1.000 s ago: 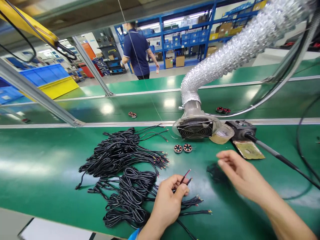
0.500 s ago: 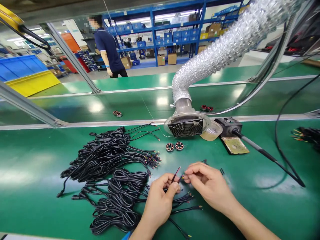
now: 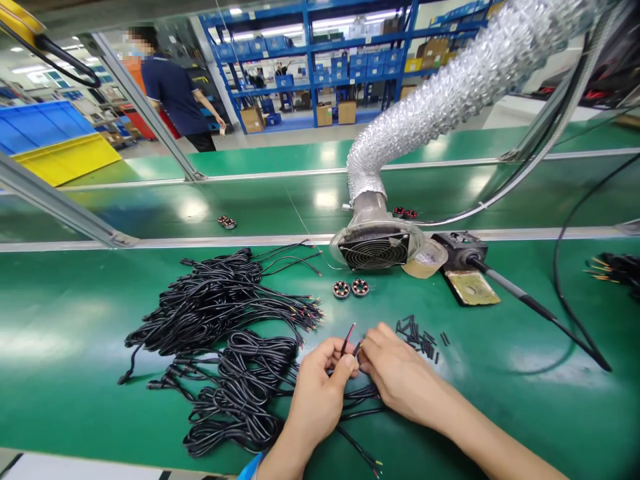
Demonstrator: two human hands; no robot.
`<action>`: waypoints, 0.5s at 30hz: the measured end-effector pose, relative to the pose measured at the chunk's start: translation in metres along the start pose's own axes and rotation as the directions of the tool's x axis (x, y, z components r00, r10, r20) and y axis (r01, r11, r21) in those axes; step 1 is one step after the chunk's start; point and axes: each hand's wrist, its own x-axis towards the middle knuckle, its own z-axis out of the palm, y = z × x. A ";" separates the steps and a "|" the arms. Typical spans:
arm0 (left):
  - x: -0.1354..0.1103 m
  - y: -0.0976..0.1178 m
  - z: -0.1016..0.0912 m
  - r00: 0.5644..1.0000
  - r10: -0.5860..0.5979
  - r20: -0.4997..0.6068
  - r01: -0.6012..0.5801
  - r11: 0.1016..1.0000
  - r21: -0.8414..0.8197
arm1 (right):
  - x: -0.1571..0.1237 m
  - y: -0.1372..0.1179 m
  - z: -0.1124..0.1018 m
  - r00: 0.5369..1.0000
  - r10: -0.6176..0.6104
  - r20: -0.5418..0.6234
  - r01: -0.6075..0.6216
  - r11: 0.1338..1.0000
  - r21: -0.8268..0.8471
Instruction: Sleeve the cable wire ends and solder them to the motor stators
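My left hand [image 3: 323, 387] is closed, pinching the end of a thin black cable [image 3: 345, 348] between thumb and fingers; a red-tipped wire sticks up from it. Against those fingertips, my right hand [image 3: 395, 370] is closed beside a yellow wire tip [image 3: 359, 345]; its own fingers hide what they pinch. Short black tubes [image 3: 415, 337], which look like heat-shrink pieces, lie scattered just beyond the right hand. Left of my hands are a coiled bundle of black cables [image 3: 235, 393] and a bigger pile of black cables [image 3: 200, 307], stripped coloured ends pointing right.
Two small copper-wound rings [image 3: 351, 289] sit before a fume extractor fan [image 3: 375, 252] on a silver duct [image 3: 425, 100]. A soldering iron [image 3: 520, 293] rests in its stand [image 3: 463, 250] at right. Across the bench, a person [image 3: 173, 90] walks past blue shelves [image 3: 313, 73].
My right hand has moved left and turned, closing in on the left fingertips and uncovering the short black tubes. The person in the background has moved left.
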 end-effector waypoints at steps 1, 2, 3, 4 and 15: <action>0.000 0.000 0.000 1.000 -0.002 0.003 0.002 1.000 0.013 | -0.001 0.001 -0.004 1.000 0.019 -0.016 -0.018 0.997 0.073; 0.000 -0.001 0.000 1.000 -0.002 0.007 0.002 0.999 0.032 | -0.002 0.003 -0.009 0.998 0.049 -0.042 -0.042 0.986 0.163; 0.000 -0.002 -0.001 1.000 0.001 0.011 -0.001 0.998 0.057 | -0.004 0.004 -0.015 0.994 0.084 -0.069 -0.064 0.965 0.254; 0.000 -0.003 -0.001 1.000 0.006 0.016 -0.007 0.996 0.085 | -0.006 0.006 -0.021 0.989 0.111 -0.096 -0.073 0.940 0.333; -0.001 -0.003 -0.001 0.997 0.049 0.059 -0.061 0.969 0.239 | -0.012 0.006 -0.026 0.969 0.145 -0.199 -0.014 0.839 0.543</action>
